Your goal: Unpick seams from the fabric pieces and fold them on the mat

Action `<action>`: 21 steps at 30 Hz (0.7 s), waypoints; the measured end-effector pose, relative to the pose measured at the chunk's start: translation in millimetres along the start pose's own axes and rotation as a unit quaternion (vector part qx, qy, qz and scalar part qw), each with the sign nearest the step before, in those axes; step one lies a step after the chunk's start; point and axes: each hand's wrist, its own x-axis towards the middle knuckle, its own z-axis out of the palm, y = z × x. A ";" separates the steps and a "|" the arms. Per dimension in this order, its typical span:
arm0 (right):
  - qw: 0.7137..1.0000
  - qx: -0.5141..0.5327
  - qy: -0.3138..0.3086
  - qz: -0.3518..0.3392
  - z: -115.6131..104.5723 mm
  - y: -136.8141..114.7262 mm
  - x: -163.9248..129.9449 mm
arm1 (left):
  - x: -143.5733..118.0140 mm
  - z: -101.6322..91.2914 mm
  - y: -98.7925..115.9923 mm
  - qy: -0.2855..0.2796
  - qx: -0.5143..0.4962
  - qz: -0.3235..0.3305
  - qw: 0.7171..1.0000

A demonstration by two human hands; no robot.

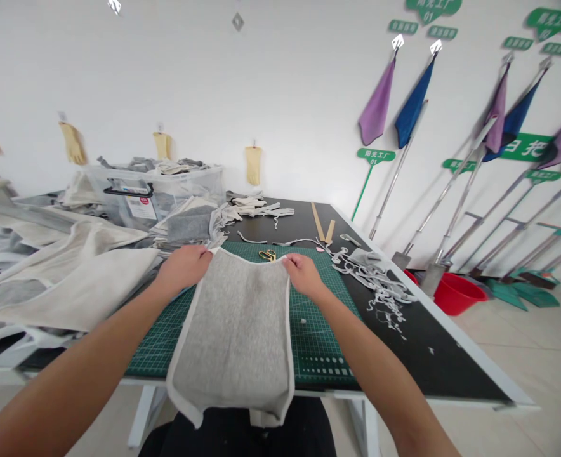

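A grey fabric piece with pale bound edges point(237, 324) is stretched between my hands over the table's front edge, its lower end hanging towards my lap. My left hand point(184, 270) is closed on its upper left corner. The upper right corner is pinched in my right hand point(304, 274). Beneath the cloth lies a green cutting mat point(328, 317) with a printed grid. Gold-handled scissors point(268, 255) rest on the mat just beyond the cloth's top edge, between my hands.
Heaped cream and grey fabric point(71, 273) covers the table's left side. Behind it stands a clear plastic bin point(176, 190) filled with cloth. Cut strips point(376, 279) lie right of the mat, near wooden rulers point(317, 222). A red bucket point(459, 295) stands on the floor.
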 end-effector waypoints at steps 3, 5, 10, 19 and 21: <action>0.999 -0.017 0.006 -0.026 -17.0 -17.7 23.7 | 8.6 -22.2 9.0 0.028 -0.011 -0.002 1.000; 0.999 -0.022 0.025 -0.027 -27.4 -24.2 36.5 | 12.8 -33.5 12.8 0.055 -0.038 -0.025 0.997; 0.996 -0.015 0.083 0.007 -41.0 -21.0 55.4 | 20.8 -35.1 15.1 0.071 -0.135 -0.069 0.986; 0.992 0.004 0.111 0.056 -48.0 -3.8 68.9 | 39.0 -1.4 23.8 0.105 -0.302 -0.081 0.944; 0.992 0.009 0.114 0.052 -55.5 -10.5 77.5 | 44.4 -7.2 28.4 0.134 -0.368 -0.061 0.918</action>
